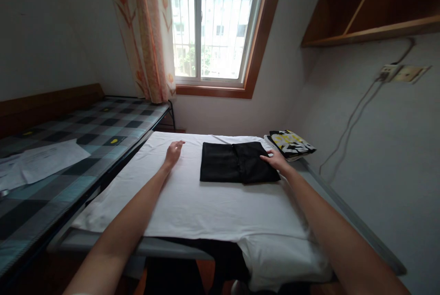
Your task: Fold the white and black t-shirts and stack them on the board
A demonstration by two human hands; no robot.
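Observation:
A white shirt-like cloth (206, 212) lies spread over the table, with a sleeve-like part hanging over the front right edge. On top of it rests a folded black cloth (222, 162), its two halves side by side with a seam or overlap between them. My right hand (277, 161) touches the right edge of the black cloth, fingers stretched over it and thumb apart. To the left of the black cloth, my left hand (174, 153) is loosely curled at the white cloth, with nothing visible in it.
A folded patterned cloth (292, 144) in black, white and yellow sits at the table's back right corner. The grey table edge (357, 221) runs along the wall. At left stands a bed with a checked mattress (85, 125) and papers (51, 160). A cable (350, 125) hangs at right.

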